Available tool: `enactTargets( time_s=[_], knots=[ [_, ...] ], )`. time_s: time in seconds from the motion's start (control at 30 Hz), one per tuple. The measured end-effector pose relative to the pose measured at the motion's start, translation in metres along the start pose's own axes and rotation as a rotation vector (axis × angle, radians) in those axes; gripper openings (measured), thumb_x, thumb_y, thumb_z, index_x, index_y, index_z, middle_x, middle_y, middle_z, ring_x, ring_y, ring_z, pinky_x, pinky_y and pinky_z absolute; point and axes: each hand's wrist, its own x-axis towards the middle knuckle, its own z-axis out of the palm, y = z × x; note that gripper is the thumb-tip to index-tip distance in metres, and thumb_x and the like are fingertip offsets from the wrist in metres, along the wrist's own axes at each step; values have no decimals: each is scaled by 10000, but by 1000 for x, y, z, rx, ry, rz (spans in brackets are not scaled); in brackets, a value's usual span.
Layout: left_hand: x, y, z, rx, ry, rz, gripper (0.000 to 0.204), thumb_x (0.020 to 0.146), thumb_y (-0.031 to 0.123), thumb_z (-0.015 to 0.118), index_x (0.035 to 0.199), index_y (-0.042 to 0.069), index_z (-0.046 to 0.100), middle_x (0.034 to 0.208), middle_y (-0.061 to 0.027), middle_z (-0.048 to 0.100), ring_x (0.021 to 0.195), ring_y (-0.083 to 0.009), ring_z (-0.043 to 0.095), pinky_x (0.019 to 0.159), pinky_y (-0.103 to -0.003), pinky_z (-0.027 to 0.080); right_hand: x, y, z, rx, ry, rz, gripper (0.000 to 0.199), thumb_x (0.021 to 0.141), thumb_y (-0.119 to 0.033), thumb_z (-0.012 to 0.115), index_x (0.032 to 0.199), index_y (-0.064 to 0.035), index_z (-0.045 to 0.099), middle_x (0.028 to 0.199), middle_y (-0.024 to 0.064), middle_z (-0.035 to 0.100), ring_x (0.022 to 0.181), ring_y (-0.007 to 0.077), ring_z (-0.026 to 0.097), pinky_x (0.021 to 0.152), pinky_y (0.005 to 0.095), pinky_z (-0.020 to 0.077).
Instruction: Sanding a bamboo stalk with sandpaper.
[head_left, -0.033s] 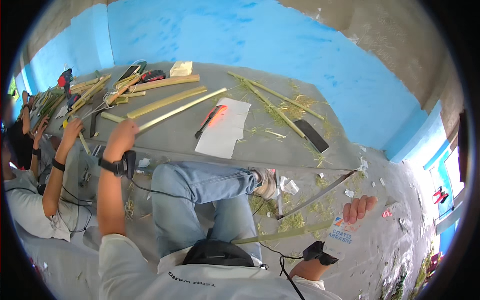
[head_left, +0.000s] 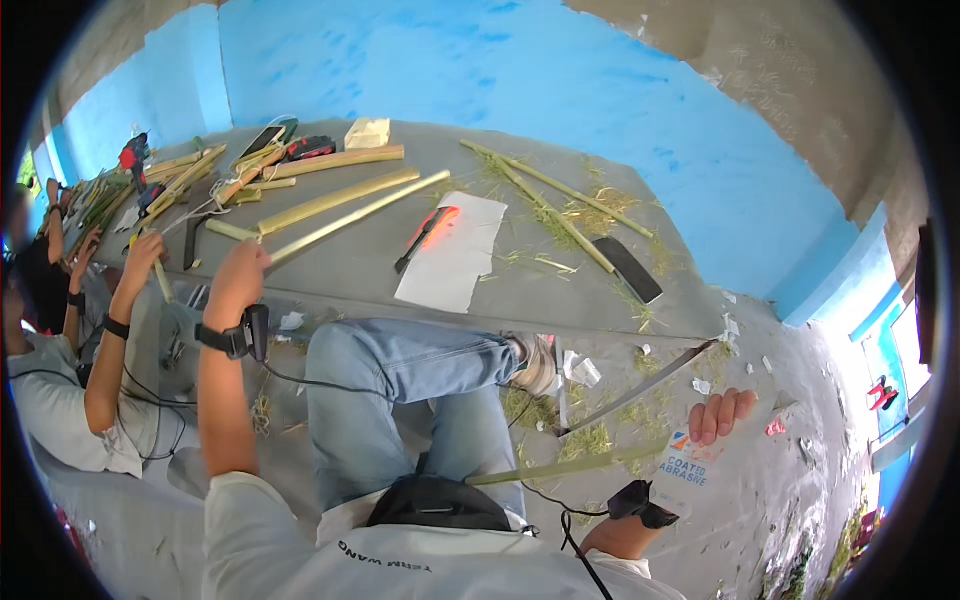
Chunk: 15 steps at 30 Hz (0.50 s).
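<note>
At the table's near left edge, my left hand (head_left: 240, 275) is closed around the near end of a slim pale bamboo stick (head_left: 365, 217), which slants up to the right over the tabletop. Out to my right, beyond my knees, the curled fingers of my right hand (head_left: 722, 415) grip the top edge of a printed sandpaper sheet (head_left: 688, 462). A greenish bamboo strip (head_left: 570, 467) runs from my lap to behind that sheet; its far end is hidden there. Whether my right hand also grips the strip, I cannot make out.
The grey table (head_left: 560, 315) bears a knife (head_left: 418, 243) on white paper (head_left: 455, 275), a phone (head_left: 628, 270), thin bamboo sticks (head_left: 545, 205), thicker bamboo pieces (head_left: 340, 200) and a drill (head_left: 134, 160). Another person's hand (head_left: 145, 258) works at left. Shavings (head_left: 590, 445) litter the floor.
My left hand and the pale bamboo stick have shifted slightly left relative to the table. My right hand keeps its place, and the whole view has moved a little.
</note>
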Motion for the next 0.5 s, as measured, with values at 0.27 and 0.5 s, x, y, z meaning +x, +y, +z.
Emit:
enactTargets(
  time_s=[0.27,0.5],
  knots=[
    [-42,-10,-30,-370,167,-510,235,1047,156,556,1158,-50,565,930,-137,660,583,-159,633,530,-316,577,15,8,5,-29,-108,21,257,1050,-286,595,1088,-48,503,887,91,567,778,256,642,649,431,518],
    [-35,-38,-1,-243,304,-318,342,1023,239,619,1210,-45,579,963,-133,680,732,-208,693,593,-340,562,18,6,10,-22,-123,31,240,1063,-274,575,1111,-51,501,883,93,571,747,257,641,639,422,518]
  ],
)
